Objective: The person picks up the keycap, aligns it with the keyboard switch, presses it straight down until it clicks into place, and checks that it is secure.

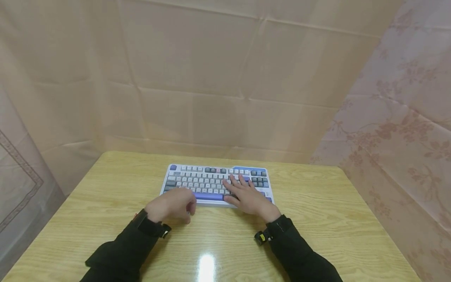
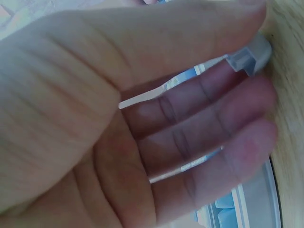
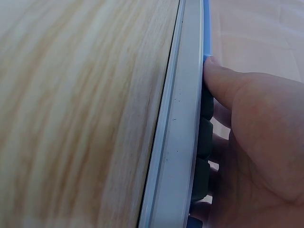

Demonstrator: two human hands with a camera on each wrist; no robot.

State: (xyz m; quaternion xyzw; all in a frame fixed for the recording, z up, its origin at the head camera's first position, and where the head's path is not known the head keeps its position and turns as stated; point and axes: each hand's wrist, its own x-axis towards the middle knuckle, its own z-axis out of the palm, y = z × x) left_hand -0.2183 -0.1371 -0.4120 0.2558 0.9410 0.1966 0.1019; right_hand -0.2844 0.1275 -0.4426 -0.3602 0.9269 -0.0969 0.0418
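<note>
A white keyboard (image 1: 202, 181) with grey, white and blue-purple keys lies on the wooden table. Just off its front left edge, my left hand (image 1: 175, 203) pinches a small light grey keycap (image 2: 252, 54) between thumb and fingertips. The keycap's hollow underside shows in the left wrist view, close to the table surface. My right hand (image 1: 248, 197) rests on the right part of the keyboard with its fingers spread over the keys. In the right wrist view its thumb (image 3: 222, 78) lies at the keyboard's front edge, above a row of dark keys (image 3: 203, 137).
The wooden table (image 1: 317, 219) extends to both sides of the keyboard. A beige cloth (image 1: 211, 78) hangs behind it, with a floral cloth (image 1: 405, 137) on the right and a pale cloth (image 1: 21, 184) on the left. Light glares off the front of the table.
</note>
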